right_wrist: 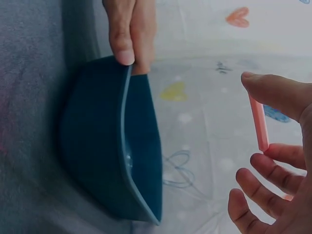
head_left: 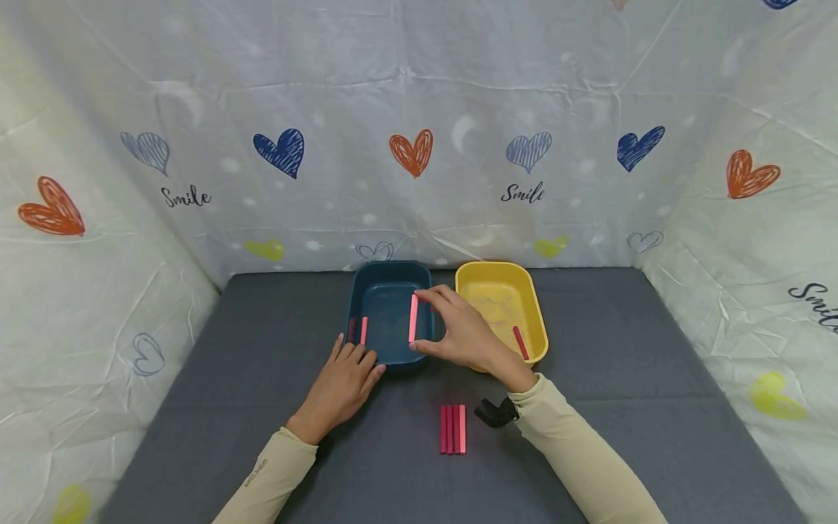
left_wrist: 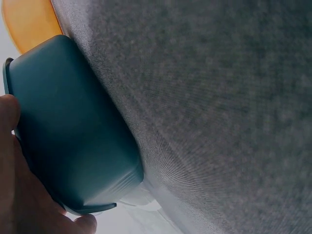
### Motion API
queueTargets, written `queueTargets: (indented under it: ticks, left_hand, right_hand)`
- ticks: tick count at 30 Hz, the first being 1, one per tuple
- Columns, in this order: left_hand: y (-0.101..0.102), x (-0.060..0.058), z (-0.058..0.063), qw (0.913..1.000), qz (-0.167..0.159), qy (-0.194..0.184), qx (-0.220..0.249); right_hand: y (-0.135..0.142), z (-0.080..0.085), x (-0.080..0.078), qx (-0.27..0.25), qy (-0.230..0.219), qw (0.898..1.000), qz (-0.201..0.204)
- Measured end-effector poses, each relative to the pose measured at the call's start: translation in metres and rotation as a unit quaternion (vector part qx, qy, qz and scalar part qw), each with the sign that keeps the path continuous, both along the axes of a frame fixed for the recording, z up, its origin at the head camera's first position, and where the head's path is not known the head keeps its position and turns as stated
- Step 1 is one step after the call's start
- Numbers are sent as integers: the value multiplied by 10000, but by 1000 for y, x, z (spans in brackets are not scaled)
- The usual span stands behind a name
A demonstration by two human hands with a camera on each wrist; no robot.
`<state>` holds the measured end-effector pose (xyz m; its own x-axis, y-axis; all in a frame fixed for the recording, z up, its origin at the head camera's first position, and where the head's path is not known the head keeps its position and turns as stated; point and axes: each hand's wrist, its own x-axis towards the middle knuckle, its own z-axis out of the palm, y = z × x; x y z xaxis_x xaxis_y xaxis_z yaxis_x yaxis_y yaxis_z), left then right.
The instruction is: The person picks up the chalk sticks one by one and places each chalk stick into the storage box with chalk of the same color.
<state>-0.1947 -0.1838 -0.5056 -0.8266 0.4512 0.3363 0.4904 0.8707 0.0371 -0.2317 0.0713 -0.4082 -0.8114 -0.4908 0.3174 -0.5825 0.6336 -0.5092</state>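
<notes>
"Smile" is legible at left and right on the far cloth [head_left: 353, 211]; small print on the left sleeve [head_left: 278, 466] cannot be read. Only the head view shows sticks inside the blue bin [head_left: 393, 263] and yellow bin [head_left: 497, 291]; the left wrist view adds the blue bin's outer wall. The right hand's [head_left: 468, 331] grip, thumb and fingertip spread, pinches a pink stick [head_left: 413, 318] by its ends, above the blue bin. The left hand's [head_left: 343, 380] grip is closed over that bin's near-left rim. Four sticks [head_left: 453, 429] lie nearer on the bench [head_left: 589, 342].
</notes>
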Motion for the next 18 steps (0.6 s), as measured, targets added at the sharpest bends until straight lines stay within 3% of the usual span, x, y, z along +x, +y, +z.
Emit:
queueTargets:
  ticks: [18]
  left_hand:
    - [2,-1,0,9999,90,-115,30]
  right_hand:
    - [-37,-14,-32,381,-285,9988,143]
